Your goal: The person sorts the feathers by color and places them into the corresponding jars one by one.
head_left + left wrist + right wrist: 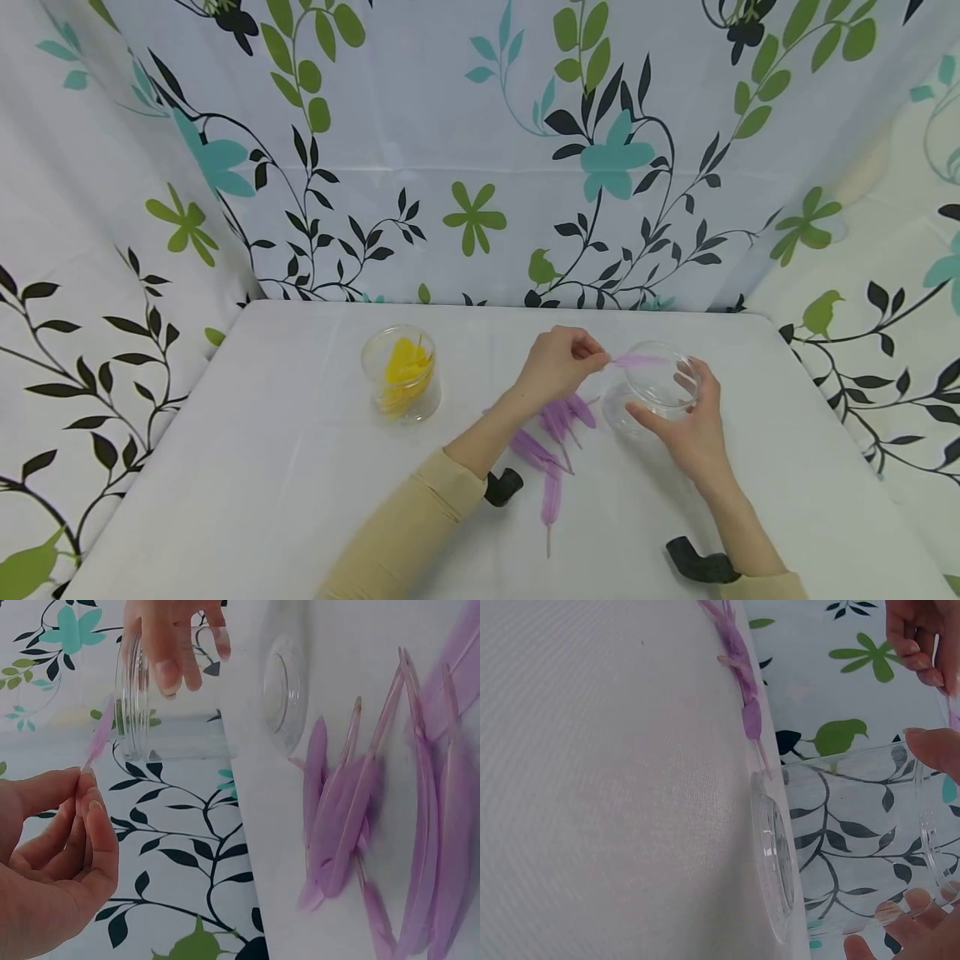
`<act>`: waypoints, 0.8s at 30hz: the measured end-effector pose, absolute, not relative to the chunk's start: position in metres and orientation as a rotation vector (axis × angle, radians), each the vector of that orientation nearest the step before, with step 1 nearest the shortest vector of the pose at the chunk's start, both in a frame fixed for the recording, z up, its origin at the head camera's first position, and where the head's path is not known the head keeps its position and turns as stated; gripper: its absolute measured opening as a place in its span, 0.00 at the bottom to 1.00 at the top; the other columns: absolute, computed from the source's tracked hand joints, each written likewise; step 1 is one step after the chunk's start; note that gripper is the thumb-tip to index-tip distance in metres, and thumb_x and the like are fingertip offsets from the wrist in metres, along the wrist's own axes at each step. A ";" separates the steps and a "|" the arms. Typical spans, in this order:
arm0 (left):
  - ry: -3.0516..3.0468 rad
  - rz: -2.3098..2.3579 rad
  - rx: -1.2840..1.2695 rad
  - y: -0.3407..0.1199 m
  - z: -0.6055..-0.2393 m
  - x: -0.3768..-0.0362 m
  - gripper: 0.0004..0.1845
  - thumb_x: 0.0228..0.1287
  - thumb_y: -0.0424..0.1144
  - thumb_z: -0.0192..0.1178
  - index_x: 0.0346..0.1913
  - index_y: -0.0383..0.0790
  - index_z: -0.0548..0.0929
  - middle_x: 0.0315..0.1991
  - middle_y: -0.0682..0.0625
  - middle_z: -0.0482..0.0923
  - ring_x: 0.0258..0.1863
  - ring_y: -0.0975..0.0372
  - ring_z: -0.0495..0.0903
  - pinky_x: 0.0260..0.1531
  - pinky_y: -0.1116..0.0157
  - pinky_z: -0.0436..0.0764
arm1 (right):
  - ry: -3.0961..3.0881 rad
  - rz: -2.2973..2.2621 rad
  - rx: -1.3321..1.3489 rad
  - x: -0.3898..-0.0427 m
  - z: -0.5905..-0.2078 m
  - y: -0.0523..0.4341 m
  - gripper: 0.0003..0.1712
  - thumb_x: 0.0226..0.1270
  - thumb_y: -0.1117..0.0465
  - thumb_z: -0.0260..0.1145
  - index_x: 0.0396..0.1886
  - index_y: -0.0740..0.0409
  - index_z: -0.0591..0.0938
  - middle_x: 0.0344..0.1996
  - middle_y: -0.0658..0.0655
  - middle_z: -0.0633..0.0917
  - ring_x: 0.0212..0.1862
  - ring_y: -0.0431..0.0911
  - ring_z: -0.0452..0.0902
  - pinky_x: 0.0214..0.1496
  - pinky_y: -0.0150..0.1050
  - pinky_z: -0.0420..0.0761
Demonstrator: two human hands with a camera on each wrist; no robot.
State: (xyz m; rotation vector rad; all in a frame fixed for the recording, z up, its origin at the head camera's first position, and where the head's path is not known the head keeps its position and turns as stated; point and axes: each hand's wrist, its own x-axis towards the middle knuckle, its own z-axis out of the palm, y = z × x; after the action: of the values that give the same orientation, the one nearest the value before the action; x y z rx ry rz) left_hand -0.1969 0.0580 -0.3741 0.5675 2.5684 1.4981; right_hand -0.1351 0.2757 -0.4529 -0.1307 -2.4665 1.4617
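Between thumb and fingertips, my left hand pinches a purple feather by its quill, close by the mouth of a clear glass jar. In the left wrist view the feather points up beside the jar's threaded rim. My right hand grips that jar around its upper part, thumb on the near side and fingers on the far side. The jar stands on the white table, and its inside looks bare of feathers in the right wrist view. Several purple feathers lie in a loose pile below my left wrist.
A second clear jar with yellow feathers in it stands left of my left forearm. The white table ends at a patterned curtain behind. Black bands show near both forearms.
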 end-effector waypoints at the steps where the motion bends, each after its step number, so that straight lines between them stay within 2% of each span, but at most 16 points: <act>1: 2.569 1.490 0.568 0.062 -0.374 -0.197 0.07 0.67 0.42 0.66 0.37 0.42 0.87 0.30 0.56 0.85 0.30 0.70 0.80 0.33 0.74 0.78 | -2.465 1.461 -0.130 -0.135 -0.453 0.275 0.63 0.53 0.56 0.80 0.79 0.52 0.47 0.75 0.60 0.60 0.74 0.59 0.58 0.67 0.63 0.59; 8: 2.550 1.475 0.568 0.082 -0.381 -0.194 0.07 0.65 0.43 0.67 0.35 0.44 0.87 0.27 0.58 0.82 0.28 0.71 0.77 0.30 0.75 0.76 | -2.480 1.423 -0.118 -0.136 -0.453 0.275 0.63 0.54 0.56 0.80 0.79 0.54 0.47 0.74 0.63 0.60 0.73 0.62 0.57 0.66 0.67 0.60; 15: 2.393 1.629 0.511 0.089 -0.396 -0.192 0.09 0.61 0.46 0.71 0.35 0.45 0.86 0.28 0.59 0.82 0.29 0.71 0.78 0.32 0.75 0.78 | -2.493 1.420 -0.111 -0.135 -0.453 0.275 0.62 0.55 0.55 0.79 0.79 0.54 0.46 0.74 0.65 0.59 0.74 0.64 0.57 0.67 0.70 0.59; 20: 2.301 1.724 0.479 0.076 -0.401 -0.194 0.13 0.62 0.50 0.70 0.40 0.45 0.87 0.32 0.59 0.84 0.33 0.71 0.80 0.37 0.74 0.80 | -2.497 1.410 -0.109 -0.135 -0.455 0.276 0.63 0.55 0.55 0.79 0.79 0.53 0.46 0.74 0.64 0.59 0.74 0.63 0.57 0.67 0.68 0.60; 24: 2.259 1.766 0.462 0.051 -0.401 -0.198 0.15 0.66 0.51 0.66 0.45 0.42 0.86 0.37 0.54 0.87 0.39 0.64 0.84 0.41 0.70 0.83 | -2.501 1.392 -0.117 -0.135 -0.455 0.277 0.63 0.54 0.55 0.80 0.79 0.52 0.46 0.74 0.64 0.60 0.73 0.62 0.58 0.67 0.68 0.61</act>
State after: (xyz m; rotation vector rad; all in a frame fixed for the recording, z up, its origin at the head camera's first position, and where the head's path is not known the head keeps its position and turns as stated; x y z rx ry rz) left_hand -0.1984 0.0509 -0.4012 0.4616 2.2594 1.7658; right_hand -0.1346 0.2770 -0.4546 -0.1168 -2.5011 1.3920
